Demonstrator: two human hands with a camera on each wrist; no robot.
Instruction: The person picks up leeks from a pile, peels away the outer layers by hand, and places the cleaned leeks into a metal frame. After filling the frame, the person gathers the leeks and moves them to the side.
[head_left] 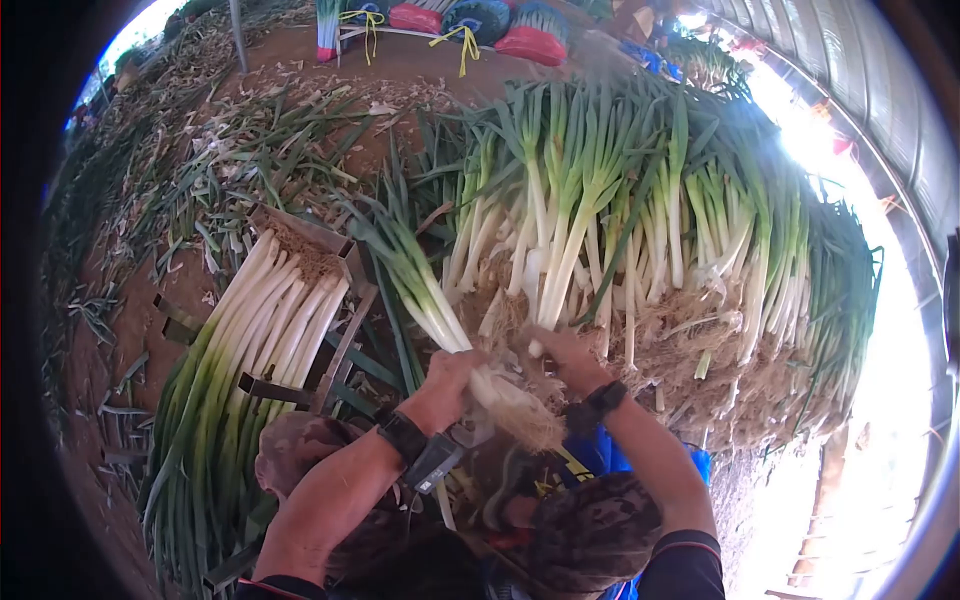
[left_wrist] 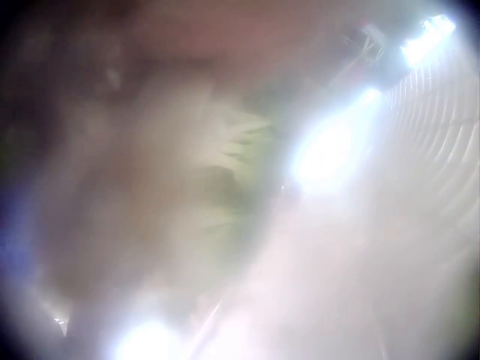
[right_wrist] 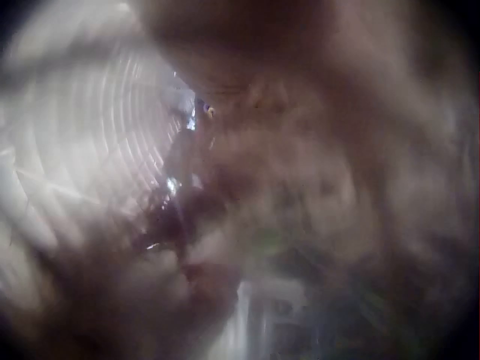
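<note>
Left grip (head_left: 447, 385) on leeks (head_left: 425, 295), wrist views blurred

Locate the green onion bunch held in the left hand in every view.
Head: lower centre, green onion bunch gripped by the left hand.
Left wrist: too blurred to tell.
Right wrist: too blurred to tell.
Shared landmark: ribbed tunnel roof, head top right; left wrist right side; right wrist left side.

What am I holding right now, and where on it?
Left hand grips a scallion bunch by the white stalks, just above the roots. Right hand touches the pile; its grip cannot be told.
</note>
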